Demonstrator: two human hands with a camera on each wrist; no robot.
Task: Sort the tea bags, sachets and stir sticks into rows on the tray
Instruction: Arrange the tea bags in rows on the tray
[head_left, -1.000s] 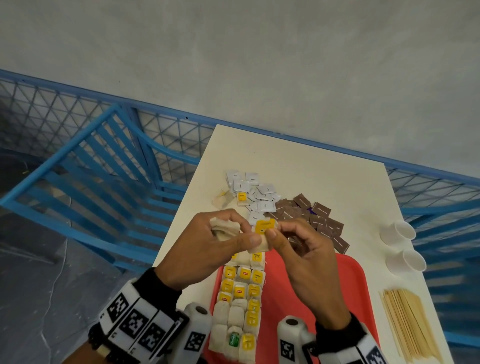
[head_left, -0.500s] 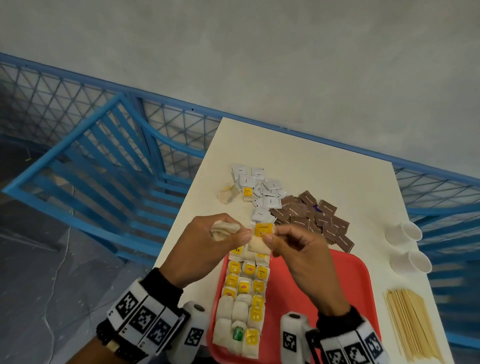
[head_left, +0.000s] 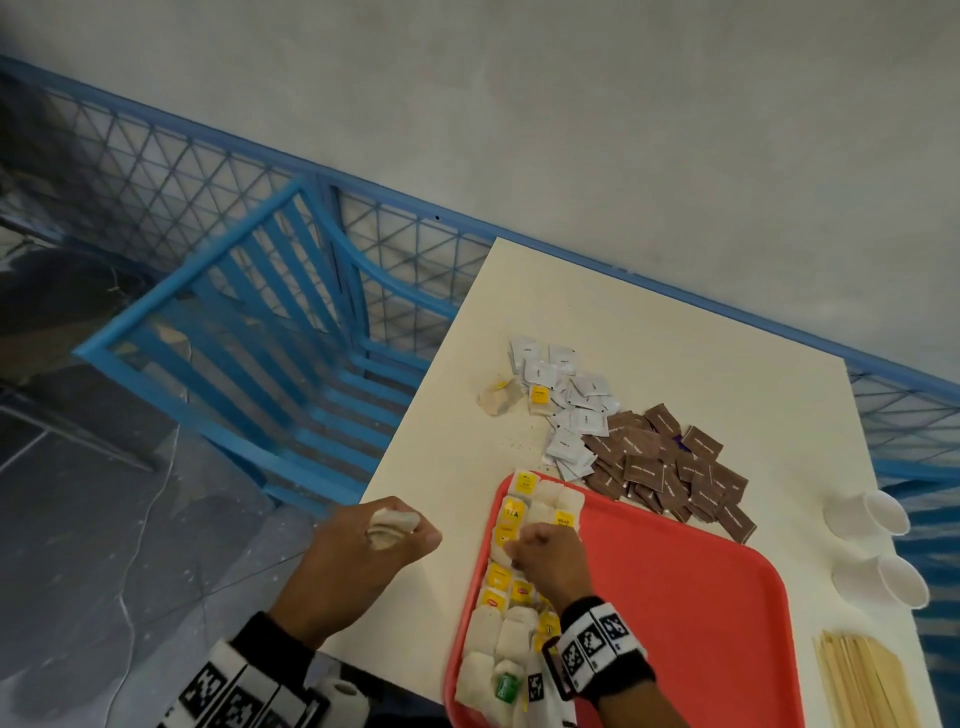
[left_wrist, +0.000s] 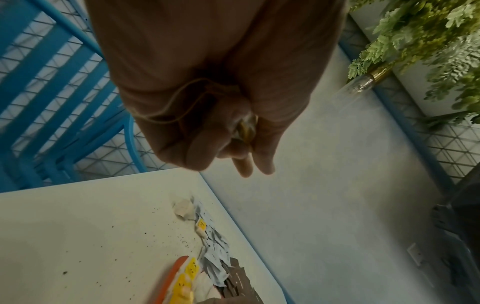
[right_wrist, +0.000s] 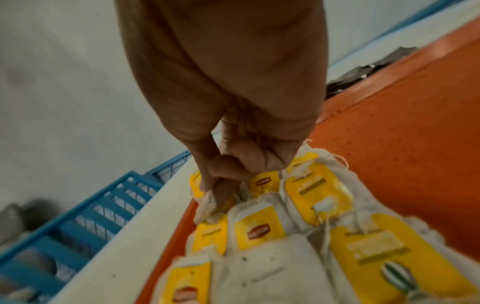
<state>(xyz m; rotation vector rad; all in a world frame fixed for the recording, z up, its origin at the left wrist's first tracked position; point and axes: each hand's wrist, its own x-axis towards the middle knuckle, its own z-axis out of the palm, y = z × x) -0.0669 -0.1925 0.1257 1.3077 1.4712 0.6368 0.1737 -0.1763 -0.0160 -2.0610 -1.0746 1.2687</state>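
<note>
the left hand (head_left: 363, 561) is off the table's left edge, near the front-left corner, fingers curled around a bunched tea bag (head_left: 390, 526); in the left wrist view a thin string loops over the fingers and something yellow shows between them. the right hand (head_left: 545, 558) is low over the red tray (head_left: 691, 597), at the tray's left edge, thumb and forefinger pinching the corner of a pale tea bag (right_wrist: 206, 205) that touches the bags already laid there.

the rows of tea bags (head_left: 511, 613) run along the tray's left edge from its far-left corner to its front-left corner, packed side by side, most with yellow tags up, 1 near the front with a green tag. the rest of the tray's floor is bare red.

on the table beyond the tray's far edge lies a heap of white sachets (head_left: 566, 400), and just to the right of it, touching it, a heap of brown sachets (head_left: 670, 467) that reaches the tray's far edge. 2 loose tea bags (head_left: 511, 397) sit at the left of the white heap, near the table's left edge. dark specks dot the table there.

the stir sticks (head_left: 865, 680) lie in a flat bundle at the table's front-right corner, right of the tray. 2 white paper cups (head_left: 878, 545) lie on their sides along the table's right edge.
</note>
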